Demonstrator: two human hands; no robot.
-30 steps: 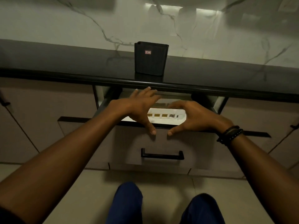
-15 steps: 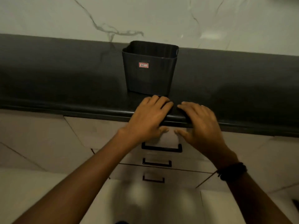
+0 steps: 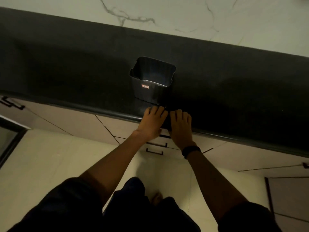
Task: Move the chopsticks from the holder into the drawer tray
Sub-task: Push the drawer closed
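Note:
The black ribbed holder (image 3: 151, 81) stands on the dark countertop (image 3: 66, 67) and looks empty from above. My left hand (image 3: 153, 122) and my right hand (image 3: 180, 126) lie side by side, fingers straight, on the counter's front edge just in front of the holder. The top drawer sits flush beneath my hands, mostly hidden by them. No chopsticks and no tray are in sight.
Two lower drawer handles (image 3: 154, 151) show below my hands. A cabinet handle (image 3: 11, 104) is at the far left. A marble wall (image 3: 167, 17) backs the counter. My legs and a foot (image 3: 157, 198) stand on the pale floor.
The open top drawer with the white tray has been pushed shut. My hands moved up onto the counter edge, and the view has risen to look down into the holder.

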